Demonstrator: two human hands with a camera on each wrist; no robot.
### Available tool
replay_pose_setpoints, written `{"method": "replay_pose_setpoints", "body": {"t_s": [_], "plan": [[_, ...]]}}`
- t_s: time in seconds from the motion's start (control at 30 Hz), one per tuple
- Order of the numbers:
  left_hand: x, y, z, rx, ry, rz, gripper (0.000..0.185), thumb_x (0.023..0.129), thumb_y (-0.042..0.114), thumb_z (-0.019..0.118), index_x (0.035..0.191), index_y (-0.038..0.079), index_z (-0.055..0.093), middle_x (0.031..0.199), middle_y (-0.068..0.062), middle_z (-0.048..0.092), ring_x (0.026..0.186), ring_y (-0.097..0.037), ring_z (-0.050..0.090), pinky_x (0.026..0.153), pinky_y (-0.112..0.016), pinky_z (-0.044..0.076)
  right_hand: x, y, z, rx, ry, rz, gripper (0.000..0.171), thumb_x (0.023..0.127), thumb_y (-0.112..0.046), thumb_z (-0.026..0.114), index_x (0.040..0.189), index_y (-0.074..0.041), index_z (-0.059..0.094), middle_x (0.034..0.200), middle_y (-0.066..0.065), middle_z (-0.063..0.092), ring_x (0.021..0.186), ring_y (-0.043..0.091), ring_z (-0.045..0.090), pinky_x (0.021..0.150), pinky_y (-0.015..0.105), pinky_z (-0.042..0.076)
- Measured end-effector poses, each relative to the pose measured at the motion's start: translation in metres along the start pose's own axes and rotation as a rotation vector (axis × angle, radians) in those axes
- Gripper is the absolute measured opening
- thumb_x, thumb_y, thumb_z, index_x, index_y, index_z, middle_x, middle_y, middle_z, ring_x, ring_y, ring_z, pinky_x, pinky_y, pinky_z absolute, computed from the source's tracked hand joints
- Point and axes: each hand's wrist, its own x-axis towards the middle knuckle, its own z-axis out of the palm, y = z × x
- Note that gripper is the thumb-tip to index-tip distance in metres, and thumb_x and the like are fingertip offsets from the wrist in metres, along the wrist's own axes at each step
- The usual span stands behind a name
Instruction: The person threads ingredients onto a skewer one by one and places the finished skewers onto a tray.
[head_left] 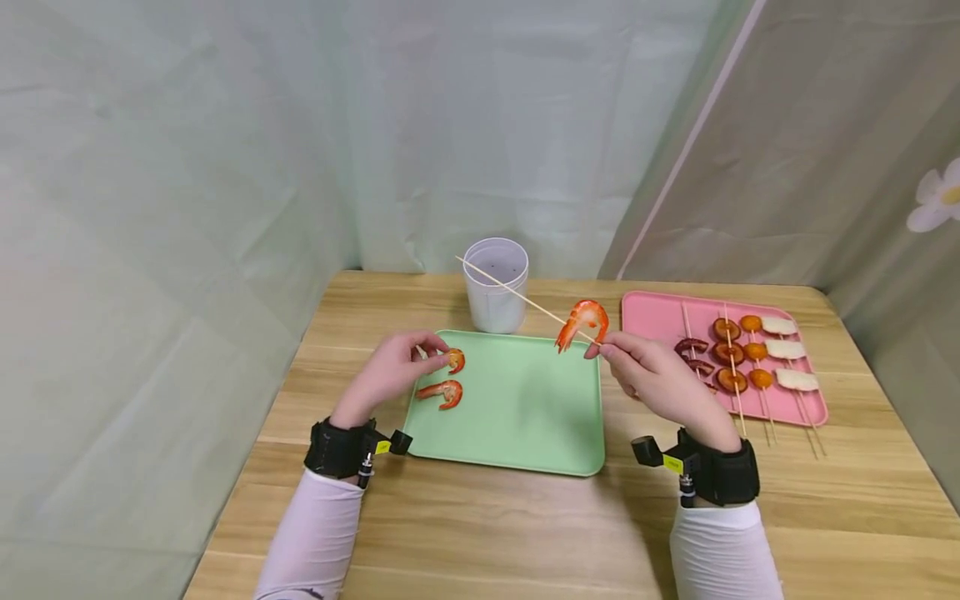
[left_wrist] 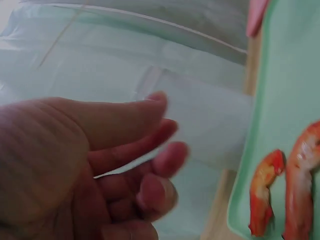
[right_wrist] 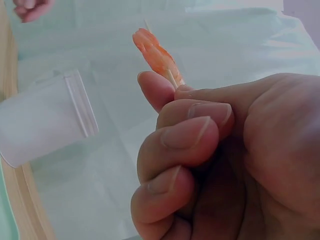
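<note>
My right hand (head_left: 660, 375) pinches a thin wooden skewer (head_left: 510, 289) between thumb and fingers near one end. An orange-red cooked shrimp (head_left: 581, 314) is threaded on that skewer, close to the fingertips. The skewer slants up to the left, its far end over the white cup (head_left: 497, 308) in the head view. My left hand (head_left: 393, 367) hovers at the left side of a green tray (head_left: 525, 417), fingers loosely bent and holding nothing. Two more shrimp lie in the tray: one (head_left: 457, 360) partly behind the left fingertips, another (head_left: 450, 395) just nearer to me.
At the right, a pink tray (head_left: 652, 312) bears several loaded skewers, with dark brown slices (head_left: 731, 381), orange balls (head_left: 761, 378) and white pieces (head_left: 797, 380). Some skewer ends stick out past its near edge. Pale curtains (head_left: 487, 125) hang behind the wooden table (head_left: 510, 533).
</note>
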Motion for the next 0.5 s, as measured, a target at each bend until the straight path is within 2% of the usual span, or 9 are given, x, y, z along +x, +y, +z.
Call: {"method": "replay_pose_setpoints", "body": {"t_s": [0.2, 0.37, 0.5], "plan": [[0.003, -0.011, 0.008, 0.214, -0.083, -0.025, 0.019, 0.096, 0.017, 0.080, 0.110, 0.004, 0.077, 0.090, -0.002, 0.066, 0.079, -0.019, 0.059, 0.074, -0.036, 0.050, -0.002, 0.001, -0.002, 0.036, -0.001, -0.001, 0.023, 0.116, -0.017, 0.048, 0.116, -0.010, 0.070, 0.065, -0.001, 0.046, 0.055, 0.016, 0.046, 0.056, 0.032, 0.044], [0.006, -0.017, 0.017, 0.309, -0.140, -0.090, 0.018, 0.091, 0.019, 0.085, 0.101, 0.008, 0.075, 0.078, 0.000, 0.058, 0.070, -0.017, 0.054, 0.064, -0.033, 0.045, -0.003, 0.002, -0.004, 0.043, 0.009, 0.002, 0.024, 0.116, -0.017, 0.048, 0.116, -0.010, 0.071, 0.065, 0.000, 0.047, 0.055, 0.017, 0.047, 0.057, 0.032, 0.045], [0.006, -0.020, 0.024, 0.385, -0.154, -0.114, 0.017, 0.089, 0.022, 0.088, 0.092, 0.014, 0.074, 0.073, 0.002, 0.054, 0.067, -0.017, 0.051, 0.062, -0.033, 0.041, -0.004, 0.002, -0.005, 0.054, 0.010, 0.004, 0.024, 0.116, -0.018, 0.048, 0.116, -0.011, 0.071, 0.065, -0.001, 0.047, 0.055, 0.017, 0.048, 0.058, 0.032, 0.045]]}}
